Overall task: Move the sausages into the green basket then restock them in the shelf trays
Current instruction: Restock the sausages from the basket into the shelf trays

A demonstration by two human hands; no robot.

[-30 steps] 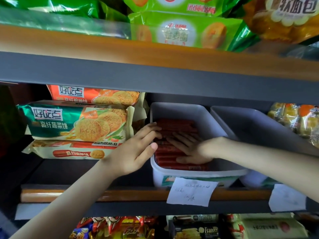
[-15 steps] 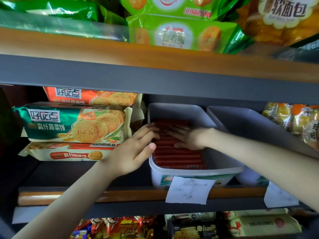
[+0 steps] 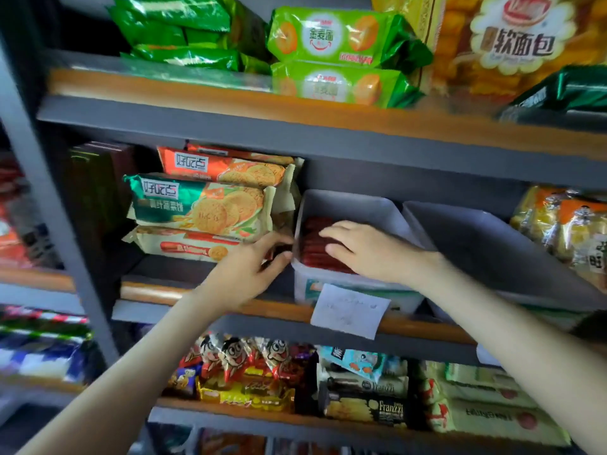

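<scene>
Drawn nearer, my flat right hand (image 3: 371,252) presses the sausages (image 3: 311,229) under it, relaxed left hand (image 3: 244,274) bracing the tray (image 3: 356,205); restocking, I'd fetch more next.

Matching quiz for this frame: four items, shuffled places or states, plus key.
1 sausages
2 right hand
3 paper note
4 grey tray

A hangs on the shelf front edge
B nothing visible inside
C lying in the white tray
D flat on the sausages

Pairs: 1-C, 2-D, 3-A, 4-B
</scene>
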